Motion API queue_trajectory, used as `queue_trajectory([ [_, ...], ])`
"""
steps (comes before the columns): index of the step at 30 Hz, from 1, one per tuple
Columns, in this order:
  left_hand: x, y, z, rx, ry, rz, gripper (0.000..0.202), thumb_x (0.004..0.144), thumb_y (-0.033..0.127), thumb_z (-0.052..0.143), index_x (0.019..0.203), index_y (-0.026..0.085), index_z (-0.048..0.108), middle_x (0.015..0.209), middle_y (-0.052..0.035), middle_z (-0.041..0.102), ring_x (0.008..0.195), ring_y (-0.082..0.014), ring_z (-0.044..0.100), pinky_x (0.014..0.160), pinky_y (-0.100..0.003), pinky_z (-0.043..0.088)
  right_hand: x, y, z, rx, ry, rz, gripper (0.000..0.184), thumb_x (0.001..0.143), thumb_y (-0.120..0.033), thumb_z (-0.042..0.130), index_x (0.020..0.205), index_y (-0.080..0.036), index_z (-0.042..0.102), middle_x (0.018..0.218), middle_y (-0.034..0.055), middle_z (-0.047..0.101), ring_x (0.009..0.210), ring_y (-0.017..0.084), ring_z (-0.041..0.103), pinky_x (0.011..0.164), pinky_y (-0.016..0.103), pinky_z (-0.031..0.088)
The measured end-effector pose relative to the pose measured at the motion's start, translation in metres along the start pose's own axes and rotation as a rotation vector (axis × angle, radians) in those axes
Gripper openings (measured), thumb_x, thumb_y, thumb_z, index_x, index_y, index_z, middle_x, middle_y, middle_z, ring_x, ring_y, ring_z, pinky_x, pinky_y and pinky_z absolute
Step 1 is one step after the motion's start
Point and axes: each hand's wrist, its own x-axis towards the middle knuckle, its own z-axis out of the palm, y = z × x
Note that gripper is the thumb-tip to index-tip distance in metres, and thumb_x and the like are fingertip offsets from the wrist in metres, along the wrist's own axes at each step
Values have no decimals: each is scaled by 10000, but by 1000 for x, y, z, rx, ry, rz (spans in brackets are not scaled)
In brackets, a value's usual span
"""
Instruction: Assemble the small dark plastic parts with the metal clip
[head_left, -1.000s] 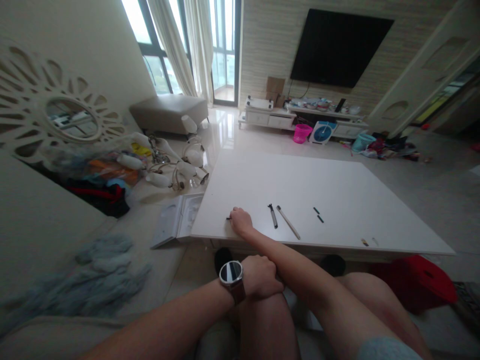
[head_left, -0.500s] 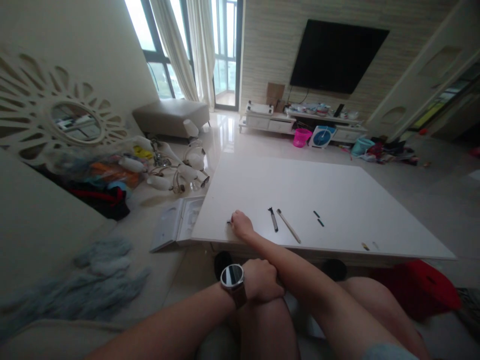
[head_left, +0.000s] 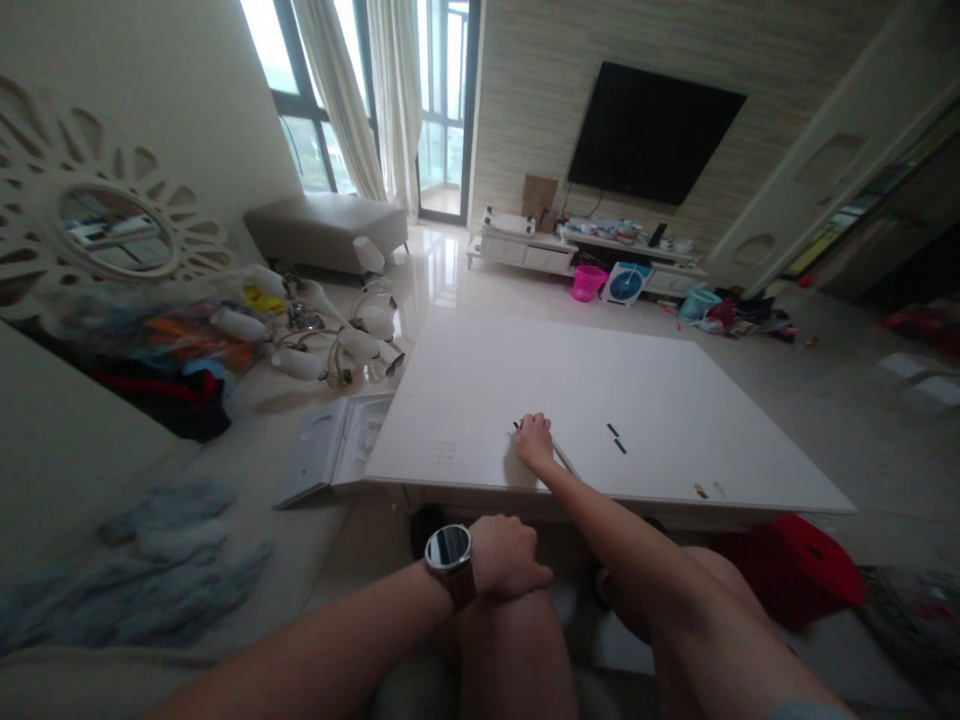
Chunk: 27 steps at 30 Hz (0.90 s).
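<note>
1. Landmark: the white table (head_left: 540,360); its near edge runs just beyond the person's knees, its far edge faces the wall with the television (head_left: 657,132).
2. Right hand (head_left: 534,440): over the table's near half, inside the near edge; fingers curled downward and drawn together at a slim dark tool (head_left: 516,426); only the tool's dark tip shows, to the left of the fingers; whether it is firmly gripped cannot be told.
3. Pale stick (head_left: 564,458): on the table, just right of the right hand; it slants toward the near edge and is partly hidden by the hand and forearm.
4. Left hand (head_left: 510,558): off the table, short of its near edge; fingers loosely curled, resting on the knee; palm hidden, contents cannot be told; a watch (head_left: 448,547) is on that wrist.
5. Other items on the table: a clear piece (head_left: 445,452) near the left end; two dark strips (head_left: 616,438) right of the pale stick; a small brownish item (head_left: 700,491) close to the near edge, toward the right corner.
6. Room and edges: a broad stretch of tabletop lies between the right hand and the far edge; an open white box (head_left: 311,455) stands against the table's left end; a red object (head_left: 802,570) sits below its near right corner.
</note>
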Motion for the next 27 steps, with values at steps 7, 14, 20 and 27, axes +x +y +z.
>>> queue_trajectory([
  [7, 0, 0, 2, 31, 4, 8, 537, 812, 529, 465, 915, 119, 796, 945, -237, 752, 934, -394, 723, 769, -464, 574, -16, 18, 10, -63, -29, 23, 323, 953, -71, 332, 1191, -98, 549, 1185, 214, 562, 1102, 284, 523, 893, 368, 419],
  [14, 0, 2, 1, 41, 3, 11, 538, 817, 530, 468, 921, 118, 798, 940, -235, 753, 942, -385, 724, 780, -452, 572, -11, 24, 5, -46, -94, -49, 327, 851, -3, 450, 1147, -93, 555, 1170, 224, 545, 993, 269, 560, 843, 355, 446],
  [20, 2, -4, 1, 40, 26, 3, 522, 819, 572, 501, 873, 142, 792, 920, -213, 756, 918, -375, 725, 785, -446, 560, -8, 25, -13, 81, -67, -141, 306, 794, 46, 458, 1034, -135, 513, 1097, 131, 523, 922, 199, 537, 863, 309, 443],
  [27, 28, -35, -32, -720, 471, -179, 374, 946, 344, 430, 1152, 120, 649, 1222, -188, 677, 1060, -237, 673, 834, -311, 523, -39, 3, -78, 289, 112, -300, 115, 944, -99, 375, 935, -205, 418, 1016, 85, 475, 931, 202, 494, 863, 333, 450],
])
